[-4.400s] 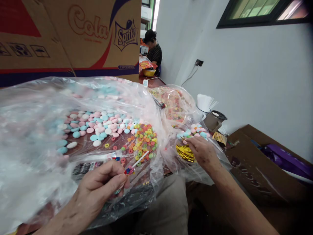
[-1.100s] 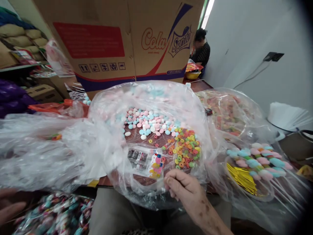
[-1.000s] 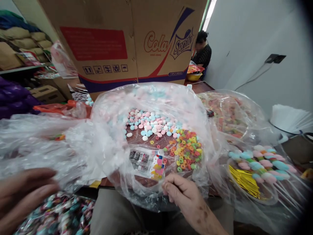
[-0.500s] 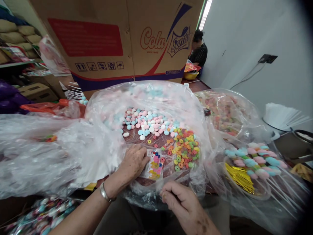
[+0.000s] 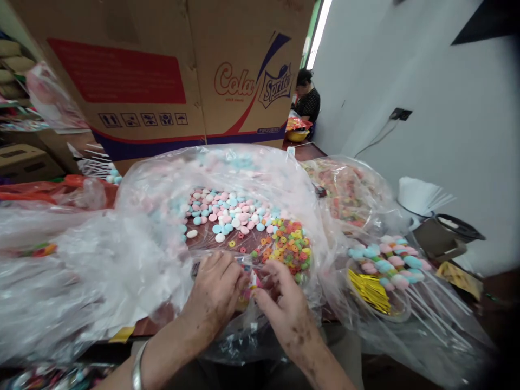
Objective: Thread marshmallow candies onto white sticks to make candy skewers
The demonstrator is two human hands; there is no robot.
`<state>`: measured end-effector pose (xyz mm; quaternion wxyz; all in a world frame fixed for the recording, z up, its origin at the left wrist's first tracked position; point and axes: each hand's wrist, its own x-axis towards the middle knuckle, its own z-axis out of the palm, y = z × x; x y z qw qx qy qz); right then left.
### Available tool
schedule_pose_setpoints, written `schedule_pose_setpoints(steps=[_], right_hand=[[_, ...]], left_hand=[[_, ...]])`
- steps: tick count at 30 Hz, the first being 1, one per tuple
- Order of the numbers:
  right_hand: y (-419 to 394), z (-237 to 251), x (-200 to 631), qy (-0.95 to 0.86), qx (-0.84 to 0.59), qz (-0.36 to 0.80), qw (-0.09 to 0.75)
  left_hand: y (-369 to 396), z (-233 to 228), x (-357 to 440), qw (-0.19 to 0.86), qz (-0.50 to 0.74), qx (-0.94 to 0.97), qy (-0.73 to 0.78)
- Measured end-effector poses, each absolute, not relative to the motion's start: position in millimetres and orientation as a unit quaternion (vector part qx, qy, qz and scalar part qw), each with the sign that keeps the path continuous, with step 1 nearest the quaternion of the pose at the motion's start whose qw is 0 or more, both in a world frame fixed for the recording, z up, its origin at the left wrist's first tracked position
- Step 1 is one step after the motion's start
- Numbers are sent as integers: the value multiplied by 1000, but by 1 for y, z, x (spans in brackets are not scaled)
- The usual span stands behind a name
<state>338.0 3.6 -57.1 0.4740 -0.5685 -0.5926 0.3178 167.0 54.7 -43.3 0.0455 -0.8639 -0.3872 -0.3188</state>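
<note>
Plastic film and my own knuckles hide most of the printed packet (image 5: 254, 279), so I can make out only a small pink and white piece of it, between my two hands. It is just in front of me, at the near side of the opening in the big clear bag (image 5: 154, 179). My left hand (image 5: 215, 284) lies over it with the fingers bent and close together; their tips are out of sight, and I cannot tell if they grip the packet or only press on it. My right hand (image 5: 284, 303) is half open: thumb and forefinger stand apart, near the visible piece. Whether these fingers hold its edge, I cannot tell.

Beyond my hands, inside the opening, lie pink, blue and white candies (image 5: 242, 217), and to their right a heap of small ring candies (image 5: 290, 241). Under the cloudy film, more candies look blurred. On my right, golden ties (image 5: 369, 292) lie beside the candy sticks (image 5: 396, 262).

The silver bracelet (image 5: 138, 368) on my left wrist is cut by the lower edge of the view, and so is a colourful heap (image 5: 60, 379) in the low left corner. The cardboard box (image 5: 138, 119) is cut off at the top; it partly hides a co-worker (image 5: 311, 103) by the far end of the counter (image 5: 311, 150).
</note>
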Motion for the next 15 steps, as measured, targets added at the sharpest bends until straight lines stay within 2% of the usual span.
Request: schedule_pose_setpoints(steps=[7, 15], right_hand=[[5, -49, 354, -692, -519, 161, 475], [-2, -36, 370, -714, -485, 158, 479]], left_hand=[[51, -39, 176, 40, -402, -851, -334], [59, -23, 172, -277, -190, -878, -342]])
